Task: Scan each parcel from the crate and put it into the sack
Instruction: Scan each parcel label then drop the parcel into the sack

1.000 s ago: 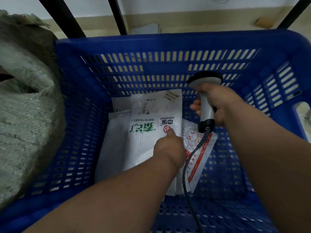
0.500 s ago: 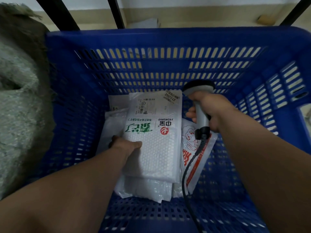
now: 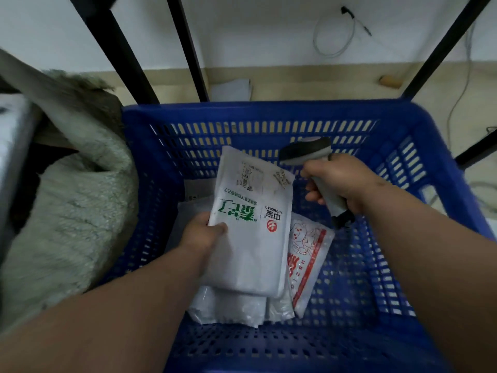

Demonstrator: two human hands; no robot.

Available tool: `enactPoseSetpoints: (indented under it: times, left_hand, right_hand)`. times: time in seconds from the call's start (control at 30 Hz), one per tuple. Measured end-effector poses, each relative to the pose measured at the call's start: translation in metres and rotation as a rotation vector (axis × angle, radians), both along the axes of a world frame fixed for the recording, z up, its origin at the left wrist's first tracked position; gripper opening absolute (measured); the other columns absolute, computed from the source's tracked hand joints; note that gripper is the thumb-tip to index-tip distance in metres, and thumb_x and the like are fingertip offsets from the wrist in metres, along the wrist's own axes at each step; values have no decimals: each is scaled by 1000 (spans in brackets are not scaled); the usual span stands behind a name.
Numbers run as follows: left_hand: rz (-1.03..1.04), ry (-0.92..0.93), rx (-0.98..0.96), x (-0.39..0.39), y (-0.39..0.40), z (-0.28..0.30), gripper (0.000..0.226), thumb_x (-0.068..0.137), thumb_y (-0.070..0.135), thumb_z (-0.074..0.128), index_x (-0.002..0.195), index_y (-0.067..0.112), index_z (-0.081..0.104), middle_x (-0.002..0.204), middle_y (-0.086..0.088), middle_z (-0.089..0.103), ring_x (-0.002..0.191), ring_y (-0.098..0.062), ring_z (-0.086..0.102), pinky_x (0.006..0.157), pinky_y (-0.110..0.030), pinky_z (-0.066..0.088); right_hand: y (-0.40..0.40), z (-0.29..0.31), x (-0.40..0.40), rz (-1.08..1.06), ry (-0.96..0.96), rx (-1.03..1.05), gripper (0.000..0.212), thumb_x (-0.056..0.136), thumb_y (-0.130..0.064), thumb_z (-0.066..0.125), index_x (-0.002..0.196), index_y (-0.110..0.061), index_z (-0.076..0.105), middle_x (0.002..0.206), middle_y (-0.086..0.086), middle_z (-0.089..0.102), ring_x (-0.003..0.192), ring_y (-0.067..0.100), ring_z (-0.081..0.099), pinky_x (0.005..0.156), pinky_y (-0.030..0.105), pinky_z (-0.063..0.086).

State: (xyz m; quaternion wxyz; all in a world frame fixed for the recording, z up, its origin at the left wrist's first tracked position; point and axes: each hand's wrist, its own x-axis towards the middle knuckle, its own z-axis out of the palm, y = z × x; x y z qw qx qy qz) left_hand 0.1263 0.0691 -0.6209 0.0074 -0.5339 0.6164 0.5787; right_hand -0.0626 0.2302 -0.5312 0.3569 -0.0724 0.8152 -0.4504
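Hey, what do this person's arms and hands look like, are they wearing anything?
Both forearms are bare, with no sleeves in view. The left hand and right hand have no gloves, and no rings, watch or wristband show. Neither arm carries markings or cables.

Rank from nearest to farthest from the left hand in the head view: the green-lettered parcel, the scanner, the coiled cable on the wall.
1. Green-lettered parcel: gripped by the left hand.
2. Scanner: to the right, held in the right hand.
3. Coiled cable: on the far wall.
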Motion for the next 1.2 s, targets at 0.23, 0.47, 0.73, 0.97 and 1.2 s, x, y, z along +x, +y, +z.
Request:
enactPoseSetpoints:
  times: [0.23,0.47,0.73,0.97,1.2]
  left_hand:
    - [-197,102,-191,23,0,92,10,93,15,63,95,25,62,87,0,66,75,-20,63,55,-24,44]
    - [-251,204,-380,65,-4,183,9,95,22,60,101,28,64,89,8,65,77,-13,60,57,-23,40]
    - [-326,276,-428,103,1,225,15,95,24,60,85,35,64,85,14,66,76,-6,62,59,-22,42]
    - [-321,309,-398,105,1,233,12,95,25,60,99,35,66,86,15,68,72,-2,64,53,-16,40]
    - [-285,327,-322,110,-6,228,13,95,22,60,102,28,69,93,5,73,78,-11,70,63,-24,49]
  right_hand:
    - [30,95,32,111,235,-50,14,81,-20,66,84,-6,66,56,4,67,51,15,67,48,27,52]
    - [60,163,102,148,336,-156,14,79,-20,75,80,-9,67,50,-1,63,46,10,61,48,22,50]
    - [77,196,148,186,466,-130,11,80,-7,70,72,-12,63,47,-6,61,43,2,57,45,15,46]
    - [79,205,156,216,550,-89,15,81,-4,69,70,-10,61,44,-10,59,38,2,55,40,12,40]
    - [72,207,157,238,615,-68,19,80,-4,68,66,-12,59,41,-14,57,37,-2,53,37,7,35]
